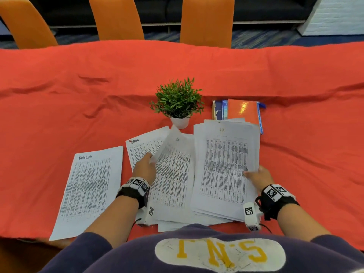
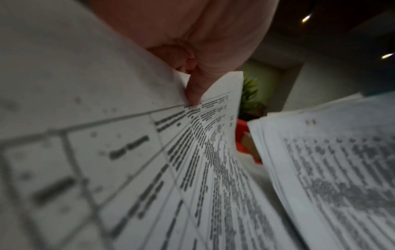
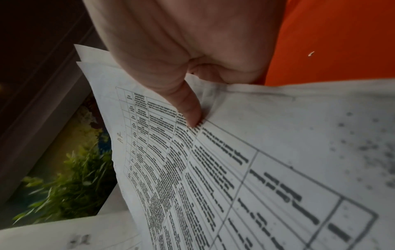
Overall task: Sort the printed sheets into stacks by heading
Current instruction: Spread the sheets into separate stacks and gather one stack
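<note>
Our left hand [image 1: 145, 168] pinches one sheet [image 1: 173, 170] off the pile [image 1: 224, 166] our right hand [image 1: 259, 176] grips — next, reading its heading, then laying it left of the pile.

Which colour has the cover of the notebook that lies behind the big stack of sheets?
Glossy orange-red notebook; the head view shows it best.

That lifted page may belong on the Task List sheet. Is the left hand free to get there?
Probably yes: the left hand holds the lifted page, and only bare red cloth separates it from the Task List sheet.
</note>
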The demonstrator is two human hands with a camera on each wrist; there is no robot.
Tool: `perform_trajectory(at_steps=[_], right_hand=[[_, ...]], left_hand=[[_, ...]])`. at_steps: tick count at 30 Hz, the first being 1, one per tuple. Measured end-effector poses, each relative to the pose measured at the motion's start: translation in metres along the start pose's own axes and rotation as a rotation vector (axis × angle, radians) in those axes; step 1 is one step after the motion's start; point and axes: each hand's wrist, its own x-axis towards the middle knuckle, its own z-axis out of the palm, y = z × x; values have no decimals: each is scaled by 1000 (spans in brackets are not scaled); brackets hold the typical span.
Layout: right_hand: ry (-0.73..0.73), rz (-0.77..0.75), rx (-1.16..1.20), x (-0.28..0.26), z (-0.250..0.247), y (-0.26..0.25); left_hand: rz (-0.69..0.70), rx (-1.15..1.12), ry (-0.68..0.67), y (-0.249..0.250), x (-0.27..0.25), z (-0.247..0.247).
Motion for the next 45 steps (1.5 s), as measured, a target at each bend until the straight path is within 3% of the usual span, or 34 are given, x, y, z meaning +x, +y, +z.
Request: perform_trajectory(at_steps=[5,9,13,19,27,30,34,38,42,45], right_hand=[[154,4,87,13,-31,-4],[155,-35,167,18,-50,-10],[28,-84,264,29,-45,-12],[-247,-73,449,-16,-9,-52],[-307,-37,464,-26,7,-43],[-363,-103,366,-30,11,-43],[-288,-282,202,-31,14,-47],[-221,-444,208,-37,15,-64],[-245,-484,236,-42,17,-65],[-286,-475,333,-48,16,-65]], left_hand=[[190,-143,91,45,-5,-43],[279,-324,91,64,-8,-65],[187,-476,18,76,-9,-50],[-25,-583,-112,92,-20,0],[-127,-653,-120,90,-30,16],[-124,-738,-150,90,-30,15],[-33,-653,-132,94,-34,10],[95,-676,-34,104,-46,-5],[172,-671,69,104,-60,-7],[215,-744,62,98,-63,-4]])
